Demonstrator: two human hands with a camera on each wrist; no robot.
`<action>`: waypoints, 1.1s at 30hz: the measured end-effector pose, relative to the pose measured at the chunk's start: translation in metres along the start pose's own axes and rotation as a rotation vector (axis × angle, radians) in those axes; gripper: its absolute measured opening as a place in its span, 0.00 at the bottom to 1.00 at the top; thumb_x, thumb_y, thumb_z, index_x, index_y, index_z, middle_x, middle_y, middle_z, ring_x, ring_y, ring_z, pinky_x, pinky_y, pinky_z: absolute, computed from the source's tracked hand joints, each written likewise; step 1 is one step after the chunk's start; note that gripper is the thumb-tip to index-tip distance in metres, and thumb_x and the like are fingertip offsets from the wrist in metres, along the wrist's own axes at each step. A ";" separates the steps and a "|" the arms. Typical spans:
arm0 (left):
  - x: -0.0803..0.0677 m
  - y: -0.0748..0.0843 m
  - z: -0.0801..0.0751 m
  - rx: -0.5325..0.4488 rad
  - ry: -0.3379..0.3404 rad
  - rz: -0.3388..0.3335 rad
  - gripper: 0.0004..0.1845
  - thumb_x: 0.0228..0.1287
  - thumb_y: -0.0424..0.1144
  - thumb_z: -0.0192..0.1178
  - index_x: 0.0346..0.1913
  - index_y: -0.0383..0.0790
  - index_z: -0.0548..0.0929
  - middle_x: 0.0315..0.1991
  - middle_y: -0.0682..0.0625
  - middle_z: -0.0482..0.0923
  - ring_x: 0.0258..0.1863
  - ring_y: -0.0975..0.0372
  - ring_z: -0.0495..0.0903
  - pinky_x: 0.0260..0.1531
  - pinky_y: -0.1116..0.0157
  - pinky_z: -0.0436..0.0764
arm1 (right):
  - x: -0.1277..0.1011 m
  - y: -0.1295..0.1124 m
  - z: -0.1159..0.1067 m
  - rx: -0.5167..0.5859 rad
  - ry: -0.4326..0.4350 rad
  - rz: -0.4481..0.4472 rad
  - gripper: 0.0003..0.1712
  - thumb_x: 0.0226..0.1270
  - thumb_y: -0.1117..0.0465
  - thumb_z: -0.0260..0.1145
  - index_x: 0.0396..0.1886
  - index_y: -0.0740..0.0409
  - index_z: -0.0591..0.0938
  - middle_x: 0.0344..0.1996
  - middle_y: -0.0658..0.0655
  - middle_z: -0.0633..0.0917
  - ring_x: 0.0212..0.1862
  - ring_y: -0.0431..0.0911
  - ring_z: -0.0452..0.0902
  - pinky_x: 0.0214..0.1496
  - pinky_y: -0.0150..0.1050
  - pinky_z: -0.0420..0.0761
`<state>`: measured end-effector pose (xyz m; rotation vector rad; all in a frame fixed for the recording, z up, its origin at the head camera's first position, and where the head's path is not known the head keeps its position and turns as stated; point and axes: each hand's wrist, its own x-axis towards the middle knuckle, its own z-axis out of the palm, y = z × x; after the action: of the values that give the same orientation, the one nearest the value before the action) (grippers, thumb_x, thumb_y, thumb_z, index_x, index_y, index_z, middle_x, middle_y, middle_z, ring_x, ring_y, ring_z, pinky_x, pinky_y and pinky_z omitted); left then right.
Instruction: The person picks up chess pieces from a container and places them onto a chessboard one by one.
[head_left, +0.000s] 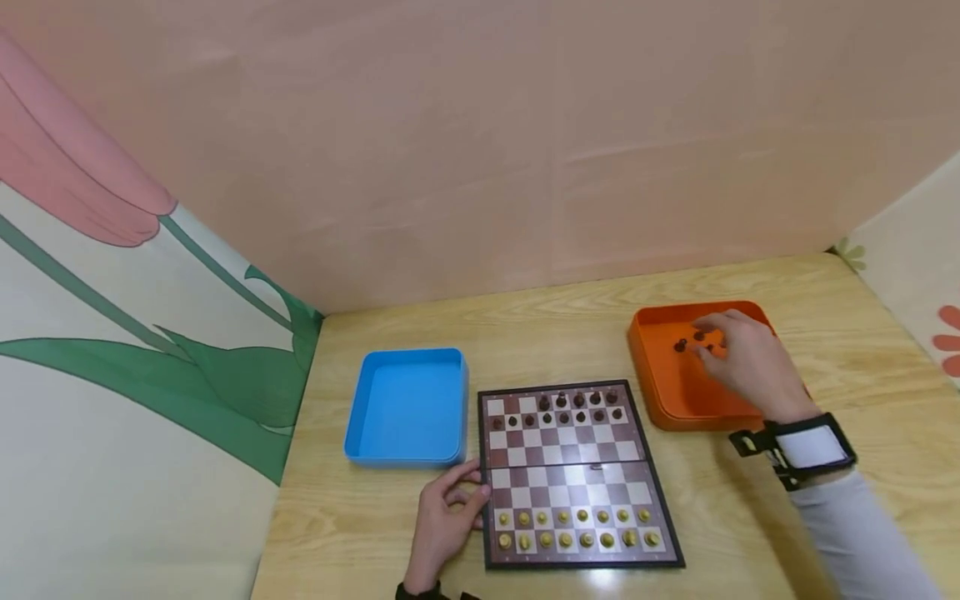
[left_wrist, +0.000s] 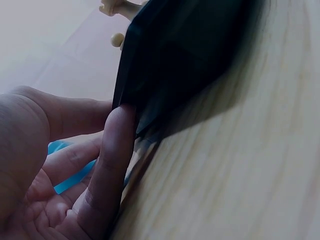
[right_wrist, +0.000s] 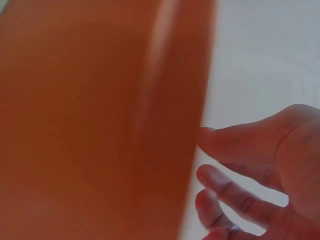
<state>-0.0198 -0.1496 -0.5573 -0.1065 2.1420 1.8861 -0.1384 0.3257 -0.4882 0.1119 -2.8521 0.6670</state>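
Observation:
A small folding chessboard [head_left: 577,471] lies on the wooden table [head_left: 862,358]. Dark pieces [head_left: 562,408] stand on its far rows and light pieces [head_left: 577,529] on its near rows. My left hand [head_left: 450,512] rests against the board's left edge; in the left wrist view its thumb [left_wrist: 110,165] presses the black edge of the board [left_wrist: 190,55]. My right hand [head_left: 738,358] reaches into the orange tray [head_left: 675,400], fingertips over a few loose dark pieces [head_left: 680,344]. The right wrist view shows the fingers [right_wrist: 235,190] spread beside the orange tray wall [right_wrist: 100,125], holding nothing.
An empty blue tray [head_left: 407,406] stands left of the board, close to my left hand. Pink and floral panels wall the table at the back and on both sides. Bare tabletop lies behind the board and right of the orange tray.

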 end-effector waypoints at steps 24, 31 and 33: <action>0.005 -0.002 -0.001 0.014 -0.004 -0.022 0.26 0.68 0.36 0.73 0.68 0.39 0.83 0.53 0.41 0.84 0.28 0.63 0.86 0.26 0.63 0.93 | 0.005 0.045 0.026 -0.073 -0.063 0.028 0.09 0.64 0.71 0.70 0.42 0.72 0.88 0.40 0.76 0.86 0.30 0.60 0.84 0.26 0.63 0.87; 0.004 -0.002 0.000 0.007 0.001 -0.023 0.26 0.68 0.34 0.73 0.68 0.38 0.83 0.53 0.41 0.84 0.29 0.63 0.86 0.27 0.60 0.94 | 0.004 0.042 0.021 -0.040 -0.053 0.038 0.08 0.63 0.73 0.71 0.42 0.73 0.87 0.38 0.74 0.88 0.27 0.55 0.81 0.23 0.53 0.83; 0.004 -0.003 0.000 0.013 0.007 -0.026 0.26 0.68 0.34 0.73 0.67 0.39 0.84 0.53 0.41 0.84 0.28 0.63 0.86 0.27 0.60 0.94 | 0.003 0.040 0.018 -0.038 -0.044 0.034 0.08 0.63 0.73 0.71 0.41 0.73 0.87 0.36 0.73 0.88 0.25 0.52 0.78 0.19 0.44 0.78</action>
<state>-0.0231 -0.1490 -0.5612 -0.1383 2.1463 1.8597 -0.1499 0.3537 -0.5207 0.0726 -2.9130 0.6242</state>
